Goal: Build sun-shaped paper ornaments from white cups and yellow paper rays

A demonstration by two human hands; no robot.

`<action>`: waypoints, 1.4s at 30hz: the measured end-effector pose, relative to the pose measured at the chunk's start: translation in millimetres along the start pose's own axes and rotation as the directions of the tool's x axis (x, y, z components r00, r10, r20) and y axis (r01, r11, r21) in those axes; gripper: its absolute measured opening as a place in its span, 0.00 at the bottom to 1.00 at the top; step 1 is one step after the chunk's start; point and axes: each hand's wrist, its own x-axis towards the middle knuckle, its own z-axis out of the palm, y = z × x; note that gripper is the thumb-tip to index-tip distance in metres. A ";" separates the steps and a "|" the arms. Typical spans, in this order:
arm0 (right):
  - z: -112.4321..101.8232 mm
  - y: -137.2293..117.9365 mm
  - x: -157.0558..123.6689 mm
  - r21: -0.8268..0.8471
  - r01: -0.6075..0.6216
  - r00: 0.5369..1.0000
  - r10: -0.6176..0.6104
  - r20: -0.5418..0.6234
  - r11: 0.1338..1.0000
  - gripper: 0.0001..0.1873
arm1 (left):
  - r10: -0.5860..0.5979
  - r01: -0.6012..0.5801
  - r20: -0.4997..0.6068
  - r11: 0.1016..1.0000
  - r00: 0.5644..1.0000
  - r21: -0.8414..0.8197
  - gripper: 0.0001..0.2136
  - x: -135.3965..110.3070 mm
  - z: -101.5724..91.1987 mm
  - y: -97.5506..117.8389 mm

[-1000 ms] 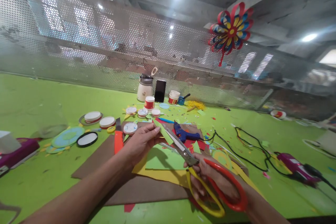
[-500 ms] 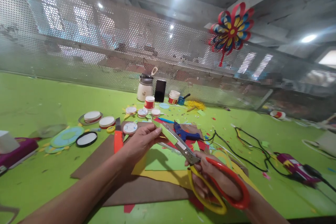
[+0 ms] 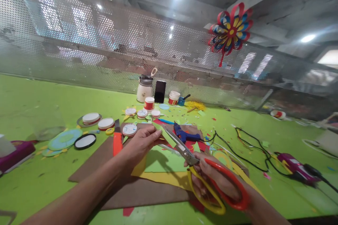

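My left hand (image 3: 141, 142) pinches a narrow green paper strip (image 3: 167, 134) and holds it above the table. My right hand (image 3: 215, 181) grips large scissors (image 3: 211, 179) with one red and one yellow handle loop. The steel blades (image 3: 181, 146) are parted and straddle the strip close to my left fingertips. Green and yellow paper sheets (image 3: 163, 167) lie under both hands on a brown cardboard sheet (image 3: 144, 188).
A blue glue gun (image 3: 185, 134) lies behind the scissors with black cables (image 3: 248, 147) running right to a purple tool (image 3: 297, 167). An orange craft knife (image 3: 117, 142), round lids and discs (image 3: 91, 119), jars (image 3: 144, 89), a phone (image 3: 160, 91). A paper pinwheel (image 3: 230, 31) hangs on the mesh wall.
The scissors' blades have shifted slightly along the green strip; both hands stay in nearly the same place. The view has drifted a little.
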 end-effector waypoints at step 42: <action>24.7 -22.5 72.6 -0.321 0.165 0.893 -0.280 -0.353 0.933 0.15 | -0.108 0.109 -0.103 0.994 0.989 -0.001 0.08 -4.2 24.4 -2.8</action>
